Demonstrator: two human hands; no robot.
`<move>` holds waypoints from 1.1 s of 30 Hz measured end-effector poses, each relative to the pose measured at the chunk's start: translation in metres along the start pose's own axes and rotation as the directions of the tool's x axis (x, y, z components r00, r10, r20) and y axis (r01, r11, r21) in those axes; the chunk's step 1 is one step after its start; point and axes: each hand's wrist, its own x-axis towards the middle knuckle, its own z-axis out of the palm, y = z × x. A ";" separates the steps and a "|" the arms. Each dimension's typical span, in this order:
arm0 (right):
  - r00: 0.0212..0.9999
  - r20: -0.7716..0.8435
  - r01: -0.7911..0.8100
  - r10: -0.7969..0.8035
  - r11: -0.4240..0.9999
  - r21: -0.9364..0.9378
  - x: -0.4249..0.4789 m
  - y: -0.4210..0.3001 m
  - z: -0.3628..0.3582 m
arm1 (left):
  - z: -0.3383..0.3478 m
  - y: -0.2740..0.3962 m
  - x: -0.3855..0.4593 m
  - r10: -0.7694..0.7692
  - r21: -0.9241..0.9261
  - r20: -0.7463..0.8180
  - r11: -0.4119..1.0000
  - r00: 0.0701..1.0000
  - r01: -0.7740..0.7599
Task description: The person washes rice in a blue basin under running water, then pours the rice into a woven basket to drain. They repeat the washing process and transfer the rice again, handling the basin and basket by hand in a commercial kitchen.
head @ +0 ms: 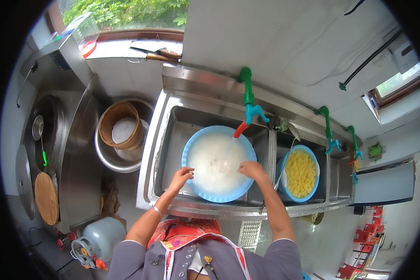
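Observation:
A light blue plastic basin [190, 147] stands in the left bowl of a stainless steel sink [166, 140], filled with cloudy, whitish water [213, 164]. Pale stuff lies under the surface; what it is cannot be told. A thin stream falls into it from a tap [252, 112] with a red nozzle [240, 129]. My left hand [182, 176] is at the basin's left rim, fingers curled; whether it grips the rim is unclear. Over the water near the right rim is my right hand [251, 169], slightly blurred, its fingers bent and their tips partly hidden.
Right of the divider, a blue basin [286, 190] holds yellow chunks, with a long-handled ladle [283, 168] leaning beside it. A wooden tub [108, 122] sits in a metal basin [103, 159] left of the sink. A gas cylinder [105, 232] stands lower left. Knives [164, 54] lie on the windowsill.

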 end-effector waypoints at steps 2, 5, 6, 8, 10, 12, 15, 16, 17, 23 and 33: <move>0.927 -0.358 -0.070 0.109 0.990 0.119 -0.022 0.002 -0.057 | -0.003 0.029 -0.023 -0.175 -0.127 0.022 0.976 0.984 0.176; 0.620 -0.778 0.036 0.102 0.987 0.159 -0.036 -0.050 -0.163 | -0.021 0.023 -0.035 -0.198 -0.210 -0.014 0.959 0.980 0.191; 0.476 -0.878 0.166 -0.050 0.986 0.034 -0.034 -0.064 -0.183 | -0.022 0.019 -0.037 -0.208 -0.229 -0.034 0.954 0.978 0.195; 0.568 -0.808 0.074 -0.154 0.988 -0.136 -0.010 -0.071 -0.195 | -0.024 0.011 -0.040 -0.175 -0.240 -0.051 0.958 0.983 0.158; 0.703 -0.696 -0.027 -0.150 0.971 -0.237 0.017 -0.069 -0.200 | -0.028 -0.002 -0.038 -0.200 -0.241 -0.075 0.954 0.977 0.177; 0.846 -0.533 -0.130 -0.028 0.958 -0.257 0.036 -0.070 -0.206 | -0.030 -0.012 -0.040 -0.206 -0.241 -0.127 0.955 0.970 0.171; 0.863 -0.504 -0.112 -0.033 0.961 -0.254 0.040 -0.071 -0.207 | -0.034 -0.021 -0.041 -0.230 -0.267 -0.169 0.947 0.958 0.180; 0.873 -0.487 -0.093 -0.041 0.965 -0.247 0.041 -0.070 -0.207 | -0.033 -0.025 -0.042 -0.244 -0.279 -0.173 0.941 0.954 0.190; 0.882 -0.469 -0.076 -0.047 0.968 -0.239 0.042 -0.068 -0.208 | -0.034 -0.028 -0.041 -0.245 -0.289 -0.170 0.938 0.955 0.190; 0.886 -0.463 -0.131 -0.001 0.958 -0.253 0.051 -0.083 -0.204 | -0.034 -0.027 -0.027 -0.280 -0.286 -0.171 0.932 0.945 0.225; 0.839 -0.437 -0.177 0.324 0.922 0.344 0.043 -0.091 -0.197 | -0.031 0.009 -0.019 -0.173 -0.843 -0.047 0.535 0.984 0.054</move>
